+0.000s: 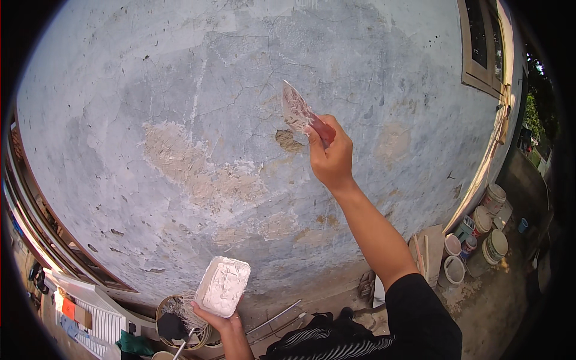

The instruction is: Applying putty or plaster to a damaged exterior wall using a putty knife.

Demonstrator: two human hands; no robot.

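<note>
In my right hand point(333, 157) is a putty knife point(296, 108) with a reddish handle, its blade smeared with pale paste and pointing up and left. The blade is in front of a cracked, pale blue wall point(240, 66), by a small brownish hole point(288, 141); whether it touches the wall I cannot tell. Lower down, my left hand point(226, 324) holds a white rectangular tub point(203, 284) from below. Pinkish-white paste point(225, 288) fills it, with a rough, scooped surface. Left of the hole, a large beige patch point(192, 165) of rough filler covers part of the wall.
Several buckets point(495, 245) stand on the ground at the right, near the wall's corner. A framed window point(483, 45) is at the upper right. At the lower left are a white slatted bench point(90, 318) and a round basket point(161, 312). A thin pole point(275, 318) lies along the wall's foot.
</note>
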